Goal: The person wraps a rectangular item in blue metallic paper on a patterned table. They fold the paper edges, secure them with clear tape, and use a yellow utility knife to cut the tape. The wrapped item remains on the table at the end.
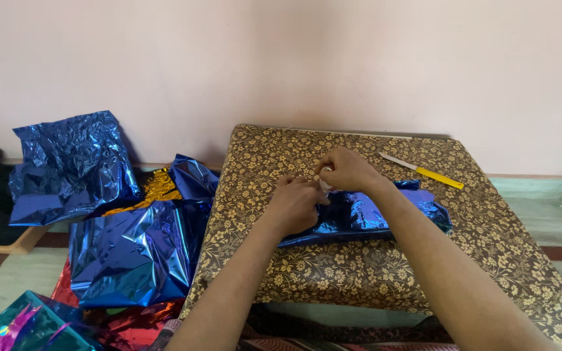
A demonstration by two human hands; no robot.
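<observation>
One low table covered in brown floral cloth (pixel 489 221) is taking up most of the view, with three crumpled shiny blue foil sheets (pixel 134 250) piling up on the floor to its left and one blue foil-wrapped flat parcel (pixel 385 211) lying on the tabletop under the hands. One yellow-handled craft knife (pixel 422 171) is sitting well apart, near the far edge. The right hand (pixel 349 170) is pinching its curled fingers around one small white tape roll (pixel 326 184) just above the parcel, and the left hand (pixel 296 205) is resting on the foil with fingertips closed up against that roll.
</observation>
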